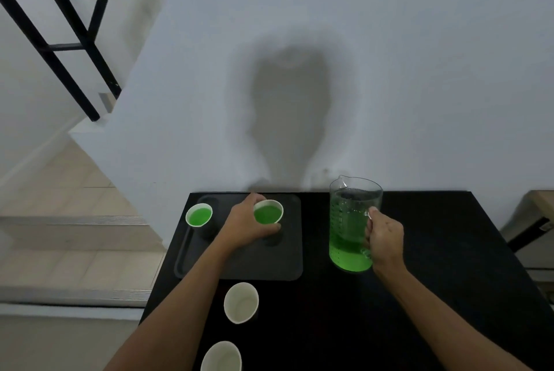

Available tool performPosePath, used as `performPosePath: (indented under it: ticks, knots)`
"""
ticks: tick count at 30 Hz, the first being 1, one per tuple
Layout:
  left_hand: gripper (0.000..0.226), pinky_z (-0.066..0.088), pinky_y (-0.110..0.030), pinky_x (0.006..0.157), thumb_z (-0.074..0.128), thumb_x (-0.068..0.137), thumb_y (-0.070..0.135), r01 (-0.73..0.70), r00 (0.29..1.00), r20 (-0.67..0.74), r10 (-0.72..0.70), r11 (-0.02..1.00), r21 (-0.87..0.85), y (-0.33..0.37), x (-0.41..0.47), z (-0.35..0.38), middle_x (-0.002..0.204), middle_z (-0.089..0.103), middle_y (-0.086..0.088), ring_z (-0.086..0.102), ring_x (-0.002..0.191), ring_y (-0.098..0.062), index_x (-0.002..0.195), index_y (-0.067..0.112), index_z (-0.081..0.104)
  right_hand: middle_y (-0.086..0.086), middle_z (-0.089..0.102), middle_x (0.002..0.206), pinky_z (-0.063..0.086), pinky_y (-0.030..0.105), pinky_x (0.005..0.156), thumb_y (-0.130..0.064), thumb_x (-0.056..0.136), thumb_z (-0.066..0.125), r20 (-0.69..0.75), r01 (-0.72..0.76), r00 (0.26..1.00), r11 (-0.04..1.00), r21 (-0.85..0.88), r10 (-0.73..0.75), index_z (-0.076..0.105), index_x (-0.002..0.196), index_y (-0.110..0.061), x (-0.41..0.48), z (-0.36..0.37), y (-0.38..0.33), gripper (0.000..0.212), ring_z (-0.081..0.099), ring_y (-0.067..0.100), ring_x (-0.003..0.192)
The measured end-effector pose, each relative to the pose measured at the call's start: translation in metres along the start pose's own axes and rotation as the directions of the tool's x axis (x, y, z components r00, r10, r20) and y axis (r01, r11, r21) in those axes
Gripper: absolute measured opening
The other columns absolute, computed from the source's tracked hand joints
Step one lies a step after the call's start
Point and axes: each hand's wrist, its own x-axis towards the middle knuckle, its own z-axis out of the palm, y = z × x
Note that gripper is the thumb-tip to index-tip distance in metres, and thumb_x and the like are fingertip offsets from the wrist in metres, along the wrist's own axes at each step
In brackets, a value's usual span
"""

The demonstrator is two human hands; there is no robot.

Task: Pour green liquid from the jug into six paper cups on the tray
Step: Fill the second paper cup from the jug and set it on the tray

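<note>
Black table (434,250), white wall (389,71): left hand (244,226) grips filled cup (267,214), right hand (385,238) grips jug (347,220).

The jug (349,220) is clear, glossy plastic with raised measuring marks, the paper cups (241,302) are white and matt, the tray (263,264) looks like dark grey matt plastic, the table (434,295) is smooth black with a faint sheen, the wall (389,56) matt white, and the railing (67,47) black-painted metal.
</note>
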Motion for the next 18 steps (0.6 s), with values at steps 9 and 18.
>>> performPosePath:
  ticks: [9,18]
  knots:
    - [0.056,0.040,-0.017,0.070,0.089,0.061,0.024,0.052,0.999,-0.014,-0.051,0.997,0.061,-0.031,0.000,0.000,0.096,0.065,0.005,0.060,0.086,-0.013,0.104,0.026,0.054,0.005,0.032,0.050,0.022,0.030,0.048,-0.013,0.100,0.043,-0.061,0.005,0.998,1.000,-0.016,-0.006,0.044,0.057,-0.009,0.007,0.022,0.028,0.043,0.029,0.015,0.049]
    - [0.059,0.038,-0.008,0.063,0.089,0.060,0.020,0.101,0.995,-0.016,-0.100,0.994,0.040,-0.052,0.001,-0.001,0.100,0.063,0.004,0.060,0.087,-0.013,0.106,0.025,0.052,0.004,0.030,0.048,0.023,0.036,0.049,-0.026,0.094,0.044,-0.091,0.003,0.996,0.997,-0.071,-0.010,0.038,0.051,-0.014,0.013,0.034,0.043,0.045,0.029,0.019,0.050]
